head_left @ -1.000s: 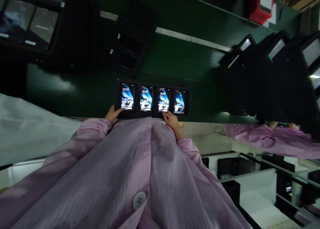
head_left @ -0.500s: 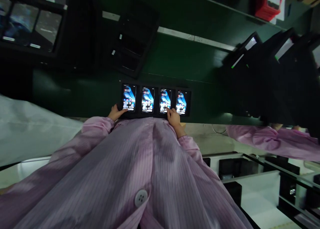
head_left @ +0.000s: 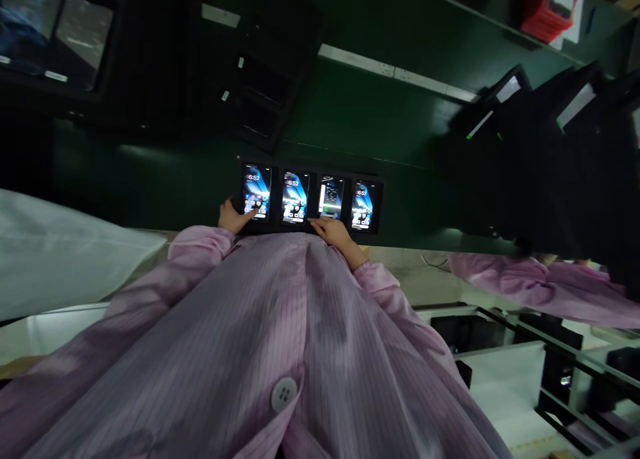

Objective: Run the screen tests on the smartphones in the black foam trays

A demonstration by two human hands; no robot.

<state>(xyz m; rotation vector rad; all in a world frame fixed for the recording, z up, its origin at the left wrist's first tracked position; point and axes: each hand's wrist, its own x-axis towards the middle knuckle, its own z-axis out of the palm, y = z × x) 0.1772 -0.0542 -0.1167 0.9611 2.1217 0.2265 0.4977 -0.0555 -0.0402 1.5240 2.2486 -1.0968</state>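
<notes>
Several lit phones lie face up in a row in a black tray [head_left: 314,228] at the table's near edge. My left hand [head_left: 233,217] is at the tray's left end, its thumb stretched over the lower screen of the leftmost phone [head_left: 257,189]. The other fingers of that hand are partly hidden. My right hand [head_left: 334,232] has a finger extended near the lower right corner of the second phone [head_left: 295,193]. Above that hand, the third phone [head_left: 331,195] displays a dark list page. The rightmost phone [head_left: 362,204] shows a blue home screen, untouched.
Another black tray [head_left: 273,79] lies tilted behind on the green table [head_left: 360,112]. A tray of dark-screened phones [head_left: 83,39] is at upper left. Black trays [head_left: 530,152] and a red bin [head_left: 547,12] stand right. A co-worker's pink sleeve [head_left: 520,282] shows beyond.
My right hand has moved left from the third phone towards the second. The third phone's screen switched from home screen to list page. My left thumb reaches further over the leftmost screen.
</notes>
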